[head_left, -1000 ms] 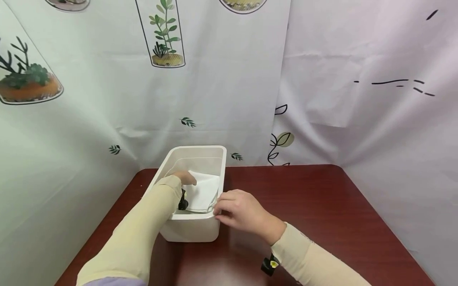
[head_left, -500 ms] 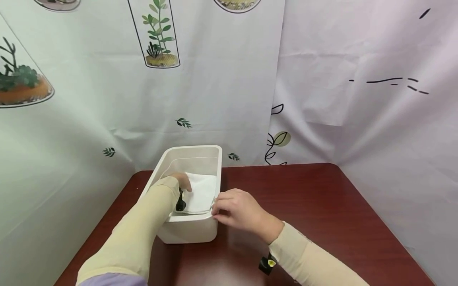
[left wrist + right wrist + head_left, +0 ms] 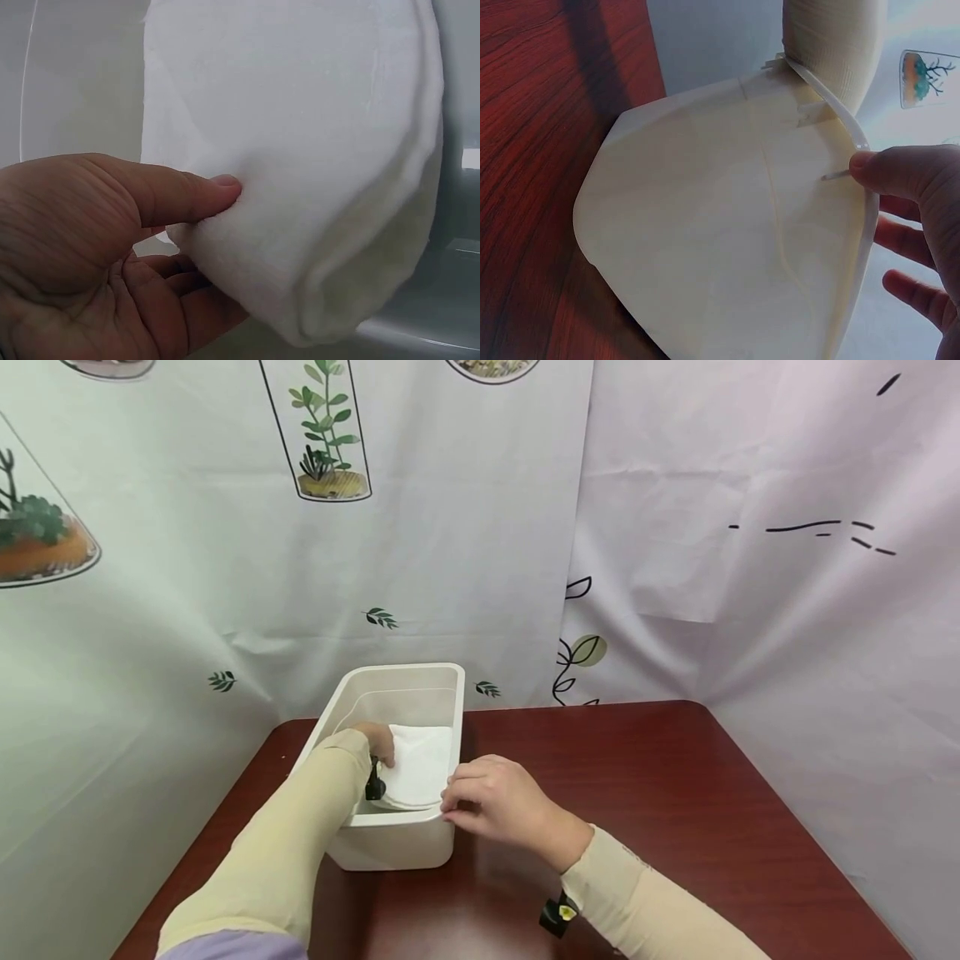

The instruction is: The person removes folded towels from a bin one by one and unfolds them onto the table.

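Observation:
A white plastic bin (image 3: pixel 393 847) stands on the table, with a folded white cloth (image 3: pixel 418 764) inside it. My left hand (image 3: pixel 377 745) reaches into the bin at the cloth's left side. In the left wrist view, the left thumb lies on top of the cloth (image 3: pixel 300 105) and the fingers of that hand (image 3: pixel 105 240) are beneath, pinching its edge; the layers bend in a curve. My right hand (image 3: pixel 498 802) holds the bin's near right corner. Seen from the right wrist, the thumb of this hand (image 3: pixel 937 195) presses the outer side of the rim of the bin (image 3: pixel 697 202), fingers inside.
The dark red wooden table (image 3: pixel 600 777) extends to the right of the bin. A white curtain (image 3: pixel 480 543) printed with plants hangs behind the table and along its sides. A small black wrist camera (image 3: pixel 557 917) sits under the right sleeve.
The left hand has drawn slightly back toward me along the cloth. The cloth's near edge now looks rounded rather than cornered. The right hand stays at the rim; the head view has shifted a little.

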`<action>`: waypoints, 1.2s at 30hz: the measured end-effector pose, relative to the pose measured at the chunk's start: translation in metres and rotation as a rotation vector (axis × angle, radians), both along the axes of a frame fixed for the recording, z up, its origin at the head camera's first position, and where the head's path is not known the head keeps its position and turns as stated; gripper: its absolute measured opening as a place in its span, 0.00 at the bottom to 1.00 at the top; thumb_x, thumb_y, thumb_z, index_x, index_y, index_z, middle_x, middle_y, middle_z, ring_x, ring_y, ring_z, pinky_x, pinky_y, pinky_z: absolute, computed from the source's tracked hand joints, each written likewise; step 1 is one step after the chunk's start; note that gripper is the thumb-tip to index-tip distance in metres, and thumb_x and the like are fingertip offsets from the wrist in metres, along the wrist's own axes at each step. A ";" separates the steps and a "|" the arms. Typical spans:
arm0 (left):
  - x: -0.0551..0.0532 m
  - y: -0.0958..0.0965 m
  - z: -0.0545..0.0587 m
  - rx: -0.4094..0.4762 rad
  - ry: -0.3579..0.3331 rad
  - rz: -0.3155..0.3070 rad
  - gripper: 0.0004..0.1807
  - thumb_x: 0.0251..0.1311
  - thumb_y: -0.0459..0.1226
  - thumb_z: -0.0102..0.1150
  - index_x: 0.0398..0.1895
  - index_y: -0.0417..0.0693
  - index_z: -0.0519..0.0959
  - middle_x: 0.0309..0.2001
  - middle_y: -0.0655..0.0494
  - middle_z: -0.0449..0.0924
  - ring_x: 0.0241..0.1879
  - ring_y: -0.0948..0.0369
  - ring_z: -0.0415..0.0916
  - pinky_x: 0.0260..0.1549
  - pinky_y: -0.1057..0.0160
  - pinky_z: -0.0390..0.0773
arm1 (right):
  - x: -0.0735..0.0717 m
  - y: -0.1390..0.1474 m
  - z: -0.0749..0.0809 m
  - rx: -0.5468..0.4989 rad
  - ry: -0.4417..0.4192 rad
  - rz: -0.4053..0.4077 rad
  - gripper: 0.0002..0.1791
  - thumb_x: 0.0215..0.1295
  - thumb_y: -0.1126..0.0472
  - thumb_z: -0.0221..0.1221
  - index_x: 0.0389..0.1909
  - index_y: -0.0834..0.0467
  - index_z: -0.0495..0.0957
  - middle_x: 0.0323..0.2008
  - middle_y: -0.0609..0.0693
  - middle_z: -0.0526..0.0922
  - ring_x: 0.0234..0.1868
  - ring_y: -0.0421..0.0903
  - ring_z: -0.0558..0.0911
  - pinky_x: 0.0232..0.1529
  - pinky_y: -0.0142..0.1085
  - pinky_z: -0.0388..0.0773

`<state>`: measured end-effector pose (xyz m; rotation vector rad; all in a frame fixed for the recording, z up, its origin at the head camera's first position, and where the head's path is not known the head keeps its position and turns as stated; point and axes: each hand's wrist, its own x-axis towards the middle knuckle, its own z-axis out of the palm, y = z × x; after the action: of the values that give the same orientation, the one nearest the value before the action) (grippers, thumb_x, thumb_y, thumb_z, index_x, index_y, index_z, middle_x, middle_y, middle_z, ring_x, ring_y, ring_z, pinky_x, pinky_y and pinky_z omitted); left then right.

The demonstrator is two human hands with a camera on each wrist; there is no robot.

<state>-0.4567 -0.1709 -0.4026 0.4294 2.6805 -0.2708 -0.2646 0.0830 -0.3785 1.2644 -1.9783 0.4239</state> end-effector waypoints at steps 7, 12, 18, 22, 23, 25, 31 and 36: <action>-0.007 -0.001 0.000 0.286 -0.122 0.211 0.40 0.54 0.33 0.68 0.70 0.31 0.64 0.59 0.35 0.76 0.58 0.48 0.72 0.63 0.55 0.71 | -0.002 0.002 -0.001 0.002 0.004 -0.003 0.09 0.50 0.56 0.77 0.27 0.46 0.84 0.31 0.36 0.82 0.35 0.33 0.81 0.44 0.29 0.78; -0.011 -0.001 -0.006 0.567 -0.162 0.350 0.50 0.56 0.33 0.67 0.76 0.29 0.47 0.70 0.27 0.61 0.70 0.39 0.61 0.70 0.47 0.62 | -0.003 0.003 -0.002 0.003 -0.002 -0.013 0.10 0.50 0.55 0.78 0.27 0.46 0.84 0.30 0.36 0.82 0.35 0.33 0.81 0.43 0.29 0.77; -0.025 -0.005 -0.022 0.697 -0.104 0.432 0.43 0.64 0.35 0.61 0.75 0.29 0.48 0.70 0.27 0.57 0.67 0.37 0.62 0.66 0.43 0.66 | -0.004 0.003 -0.001 0.000 -0.032 -0.012 0.09 0.50 0.56 0.77 0.28 0.46 0.85 0.31 0.36 0.83 0.36 0.34 0.81 0.44 0.30 0.77; -0.078 -0.020 -0.065 0.747 -0.101 0.386 0.40 0.64 0.38 0.64 0.72 0.29 0.55 0.66 0.27 0.63 0.61 0.39 0.69 0.58 0.45 0.73 | -0.004 0.003 0.000 -0.007 -0.042 -0.016 0.09 0.50 0.56 0.78 0.27 0.46 0.85 0.31 0.37 0.83 0.36 0.34 0.82 0.43 0.31 0.78; -0.095 -0.028 -0.080 0.762 -0.092 0.346 0.40 0.63 0.40 0.66 0.70 0.29 0.57 0.63 0.28 0.65 0.58 0.40 0.71 0.53 0.47 0.76 | -0.005 0.004 0.000 -0.009 -0.043 -0.017 0.09 0.50 0.56 0.78 0.27 0.46 0.85 0.31 0.37 0.83 0.36 0.34 0.82 0.43 0.31 0.78; -0.107 -0.031 -0.087 0.770 -0.085 0.340 0.39 0.62 0.40 0.67 0.69 0.30 0.59 0.62 0.29 0.66 0.56 0.41 0.72 0.52 0.47 0.77 | -0.005 0.004 0.001 -0.009 -0.042 -0.019 0.09 0.50 0.56 0.78 0.27 0.46 0.85 0.31 0.37 0.83 0.35 0.34 0.82 0.43 0.31 0.78; -0.040 -0.009 -0.027 0.807 -0.046 0.396 0.32 0.60 0.29 0.61 0.65 0.27 0.61 0.60 0.29 0.68 0.50 0.44 0.74 0.49 0.51 0.79 | -0.005 0.003 0.002 -0.005 -0.059 -0.017 0.08 0.52 0.57 0.77 0.28 0.46 0.86 0.31 0.36 0.83 0.36 0.33 0.82 0.44 0.29 0.77; -0.039 -0.010 -0.021 0.865 -0.149 0.324 0.35 0.50 0.26 0.61 0.64 0.29 0.63 0.51 0.34 0.72 0.41 0.50 0.75 0.37 0.57 0.79 | -0.007 0.002 0.001 -0.007 -0.069 -0.026 0.08 0.51 0.58 0.77 0.28 0.45 0.86 0.31 0.35 0.83 0.35 0.33 0.82 0.44 0.30 0.77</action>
<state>-0.4960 -0.1810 -0.4241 0.2236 2.5343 0.9975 -0.2716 0.0855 -0.3774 1.2339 -2.0467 0.4667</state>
